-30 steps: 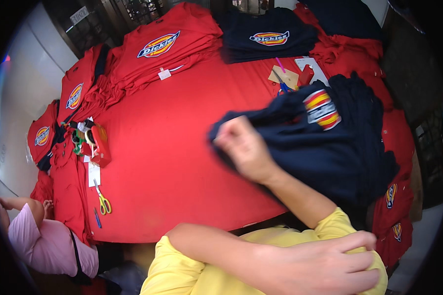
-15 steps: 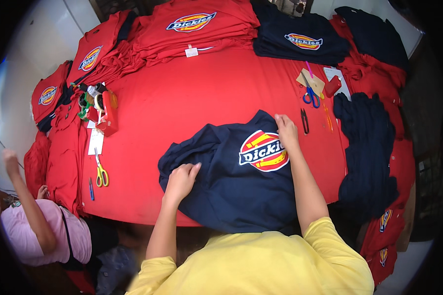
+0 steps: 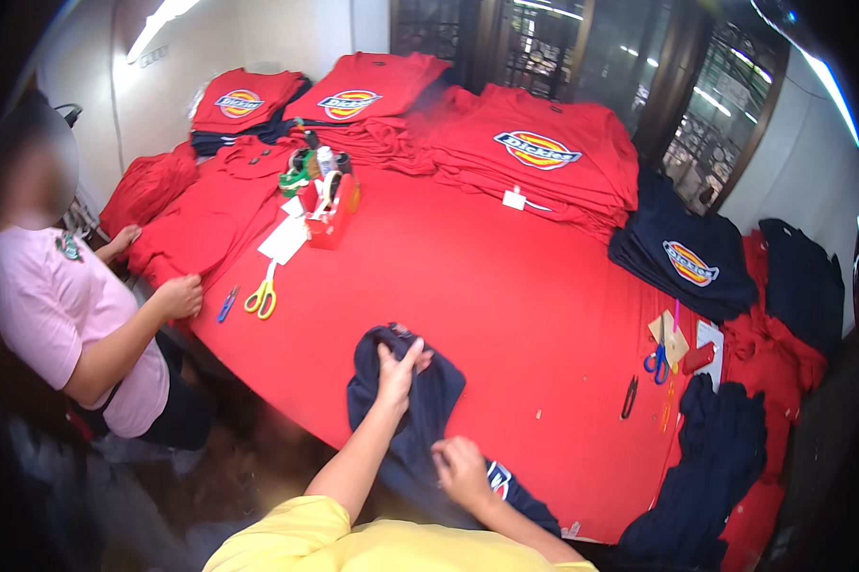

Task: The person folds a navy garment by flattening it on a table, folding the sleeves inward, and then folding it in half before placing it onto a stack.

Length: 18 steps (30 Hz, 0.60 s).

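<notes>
Here, left hand (image 3: 397, 377) grips bunched end of navy shirt (image 3: 412, 456), presumably keeping cloth gathered; shirt lies at near edge of red table (image 3: 515, 315), close to body. Right hand (image 3: 463, 470) over lower part, fingers curled, grip unclear. Yellow-handled scissors (image 3: 261, 300) aside, likely clearing cloth.

A navy garment (image 3: 441, 383) shows near against red cloth (image 3: 506, 305), with yellow-handled scissors (image 3: 265, 290) left and blue-handled scissors (image 3: 659, 353) at right
</notes>
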Tool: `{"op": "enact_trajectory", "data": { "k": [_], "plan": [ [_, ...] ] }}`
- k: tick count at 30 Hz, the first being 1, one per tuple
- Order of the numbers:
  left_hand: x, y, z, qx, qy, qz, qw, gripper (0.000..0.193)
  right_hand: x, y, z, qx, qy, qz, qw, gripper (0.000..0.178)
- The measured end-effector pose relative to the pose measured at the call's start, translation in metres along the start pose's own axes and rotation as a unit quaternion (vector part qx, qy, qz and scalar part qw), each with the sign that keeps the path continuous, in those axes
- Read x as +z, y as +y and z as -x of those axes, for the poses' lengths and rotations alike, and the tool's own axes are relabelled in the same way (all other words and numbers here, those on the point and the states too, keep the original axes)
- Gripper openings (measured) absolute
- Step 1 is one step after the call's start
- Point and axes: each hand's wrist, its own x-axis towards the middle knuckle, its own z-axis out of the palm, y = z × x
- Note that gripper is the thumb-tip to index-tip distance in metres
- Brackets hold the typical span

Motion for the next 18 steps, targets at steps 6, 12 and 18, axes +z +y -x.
{"op": "enact_trajectory", "data": {
  "k": [6, 12, 18],
  "plan": [
    [-0.146, 0.073, 0.06, 0.061, 0.161, -0.06, 0.983, 0.028, -0.062, -0.028, 0.003, 0.127, 0.039, -0.19, 0.973, 0.013],
    [-0.158, 0.196, 0.181, 0.221, 0.156, 0.044, 0.962, 0.036, -0.073, -0.013, 0.006, 0.217, -0.119, -0.529, 0.812, 0.026],
    [-0.084, 0.227, 0.287, 0.143, 0.009, -0.099, 0.985, 0.049, -0.04, -0.019, -0.009, 0.075, -0.196, -0.306, 0.929, 0.033]
  ]
}}
